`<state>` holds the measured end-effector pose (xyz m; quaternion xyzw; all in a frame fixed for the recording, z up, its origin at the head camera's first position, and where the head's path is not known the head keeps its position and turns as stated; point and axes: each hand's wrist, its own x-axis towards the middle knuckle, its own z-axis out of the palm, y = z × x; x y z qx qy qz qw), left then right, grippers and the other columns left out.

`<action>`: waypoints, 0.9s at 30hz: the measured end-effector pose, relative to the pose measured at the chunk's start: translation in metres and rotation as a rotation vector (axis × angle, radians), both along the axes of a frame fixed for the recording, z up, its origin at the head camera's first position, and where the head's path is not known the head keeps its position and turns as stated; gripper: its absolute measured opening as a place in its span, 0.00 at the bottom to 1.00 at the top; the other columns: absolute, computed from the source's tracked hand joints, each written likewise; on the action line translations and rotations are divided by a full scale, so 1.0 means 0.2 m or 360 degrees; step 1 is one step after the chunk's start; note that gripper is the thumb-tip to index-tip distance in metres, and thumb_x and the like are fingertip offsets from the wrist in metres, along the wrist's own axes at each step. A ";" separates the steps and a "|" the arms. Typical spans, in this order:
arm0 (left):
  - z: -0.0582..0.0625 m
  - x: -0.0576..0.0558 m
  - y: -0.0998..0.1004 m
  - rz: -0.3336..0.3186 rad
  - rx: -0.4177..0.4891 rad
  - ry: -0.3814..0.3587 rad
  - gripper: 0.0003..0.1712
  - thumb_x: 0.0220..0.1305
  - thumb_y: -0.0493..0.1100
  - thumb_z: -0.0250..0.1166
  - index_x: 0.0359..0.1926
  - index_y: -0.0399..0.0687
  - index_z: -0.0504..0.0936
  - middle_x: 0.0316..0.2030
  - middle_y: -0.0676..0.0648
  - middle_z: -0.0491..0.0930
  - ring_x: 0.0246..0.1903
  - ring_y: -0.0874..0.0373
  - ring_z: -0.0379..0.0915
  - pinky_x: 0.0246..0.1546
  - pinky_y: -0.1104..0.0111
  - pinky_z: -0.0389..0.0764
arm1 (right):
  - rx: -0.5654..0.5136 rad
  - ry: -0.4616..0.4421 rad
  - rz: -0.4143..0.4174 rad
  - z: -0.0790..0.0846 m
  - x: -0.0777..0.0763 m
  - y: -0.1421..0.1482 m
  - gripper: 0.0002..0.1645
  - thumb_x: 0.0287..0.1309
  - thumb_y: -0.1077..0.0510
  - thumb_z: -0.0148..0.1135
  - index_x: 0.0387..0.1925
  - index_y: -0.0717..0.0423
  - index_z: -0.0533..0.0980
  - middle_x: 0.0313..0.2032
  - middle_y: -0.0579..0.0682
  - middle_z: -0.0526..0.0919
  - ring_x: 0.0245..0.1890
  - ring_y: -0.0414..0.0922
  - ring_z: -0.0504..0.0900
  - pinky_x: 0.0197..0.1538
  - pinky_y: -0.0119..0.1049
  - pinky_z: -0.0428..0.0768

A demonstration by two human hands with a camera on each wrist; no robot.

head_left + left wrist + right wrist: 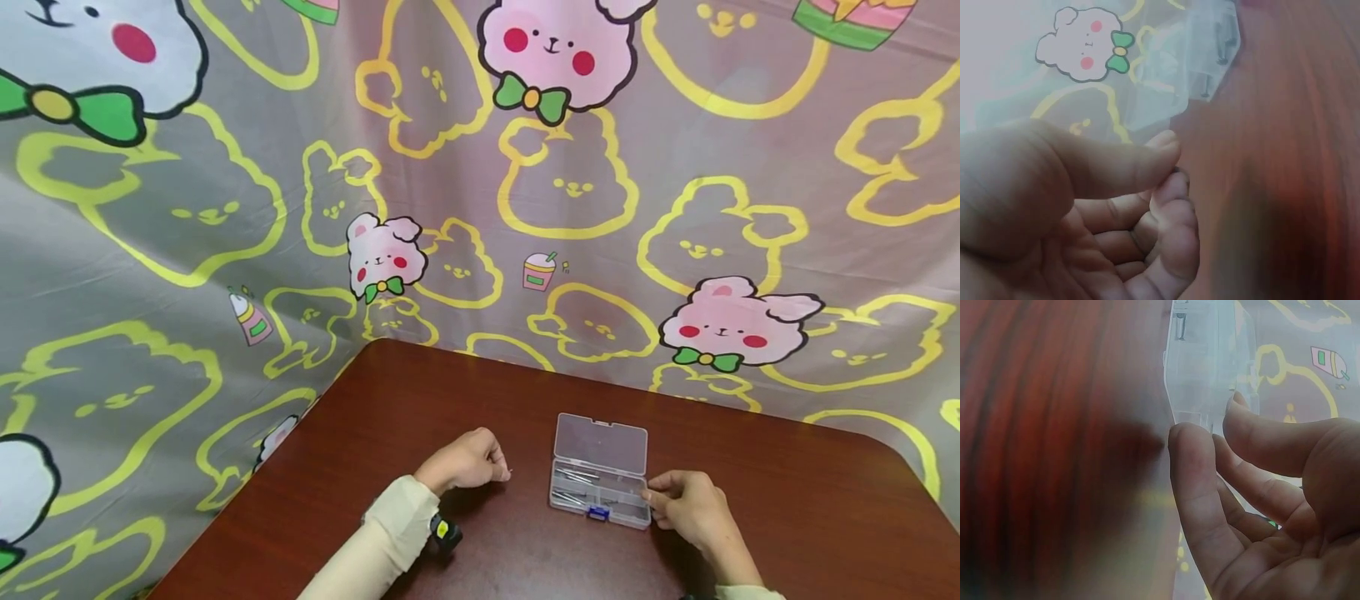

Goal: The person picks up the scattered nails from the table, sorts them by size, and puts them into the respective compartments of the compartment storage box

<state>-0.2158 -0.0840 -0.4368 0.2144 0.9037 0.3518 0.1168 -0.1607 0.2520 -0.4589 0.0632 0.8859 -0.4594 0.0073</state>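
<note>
A clear plastic compartment box [622, 483] lies on the table with its lid [601, 444] raised at the back and a blue latch [597, 513] at the front. Thin metal nails or screws [576, 476] fill its left compartments, and a few small ones sit further right. My right hand [693, 508] grips the box's right end between thumb and fingers. Left of the box, my left hand [468, 460] pinches a tiny dark piece [1177, 169] between thumb and index finger. Most of that piece is hidden by the fingertips, so I cannot tell its kind.
The brown wooden table [360, 425] has rounded far corners. A patterned cloth [450, 192] with rabbits and yellow outlines hangs behind it and along the left side. A black wrist device [446, 532] is strapped at the left sleeve.
</note>
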 end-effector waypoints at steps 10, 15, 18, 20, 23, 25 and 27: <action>0.03 -0.02 0.13 0.0028 0.0052 0.0080 0.08 0.59 0.34 0.71 0.23 0.44 0.86 0.25 0.59 0.81 0.25 0.65 0.69 0.30 0.70 0.72 | -0.0017 0.0011 -0.0009 0.00 0.00 0.00 0.07 0.58 0.67 0.70 0.36 0.70 0.82 0.25 0.52 0.84 0.23 0.47 0.84 0.26 0.38 0.83; 0.06 -0.02 0.21 -0.0016 0.0054 0.0102 0.08 0.59 0.35 0.72 0.23 0.43 0.87 0.21 0.59 0.79 0.23 0.65 0.67 0.27 0.71 0.71 | -0.0008 0.0018 -0.0012 0.00 0.00 0.00 0.07 0.58 0.66 0.70 0.36 0.69 0.82 0.25 0.52 0.84 0.23 0.47 0.84 0.26 0.38 0.83; 0.07 -0.01 0.25 -0.0030 0.0035 0.0131 0.08 0.58 0.36 0.73 0.22 0.44 0.86 0.20 0.60 0.77 0.23 0.65 0.66 0.26 0.72 0.70 | 0.0004 0.0027 -0.0005 0.01 0.00 0.01 0.08 0.58 0.65 0.71 0.36 0.69 0.82 0.25 0.52 0.84 0.23 0.47 0.84 0.27 0.38 0.83; 0.08 -0.01 0.27 -0.0042 0.0025 0.0143 0.08 0.57 0.35 0.73 0.22 0.44 0.87 0.20 0.60 0.77 0.23 0.66 0.66 0.26 0.72 0.70 | 0.0011 0.0023 -0.0004 0.02 -0.01 0.00 0.09 0.58 0.65 0.71 0.36 0.69 0.82 0.25 0.51 0.84 0.23 0.47 0.84 0.27 0.39 0.84; 0.08 -0.01 0.31 -0.0068 0.0014 0.0151 0.08 0.58 0.33 0.71 0.22 0.43 0.88 0.21 0.59 0.80 0.22 0.67 0.65 0.25 0.73 0.69 | 0.0012 0.0007 -0.0004 0.01 0.00 0.00 0.08 0.58 0.65 0.71 0.36 0.69 0.82 0.25 0.51 0.83 0.23 0.47 0.84 0.27 0.39 0.84; 0.08 -0.01 0.34 -0.0089 -0.0006 0.0158 0.08 0.58 0.32 0.70 0.23 0.43 0.88 0.21 0.59 0.81 0.22 0.67 0.65 0.25 0.74 0.69 | 0.0007 0.0005 -0.0006 0.01 0.00 0.00 0.08 0.58 0.65 0.70 0.36 0.69 0.82 0.25 0.51 0.83 0.23 0.47 0.83 0.27 0.39 0.83; 0.08 0.00 0.37 -0.0113 -0.0031 0.0171 0.08 0.58 0.33 0.71 0.23 0.44 0.88 0.23 0.60 0.82 0.23 0.67 0.66 0.26 0.75 0.70 | 0.0003 0.0008 -0.0009 0.00 0.00 0.00 0.07 0.58 0.66 0.70 0.36 0.69 0.82 0.24 0.51 0.83 0.23 0.47 0.83 0.26 0.38 0.83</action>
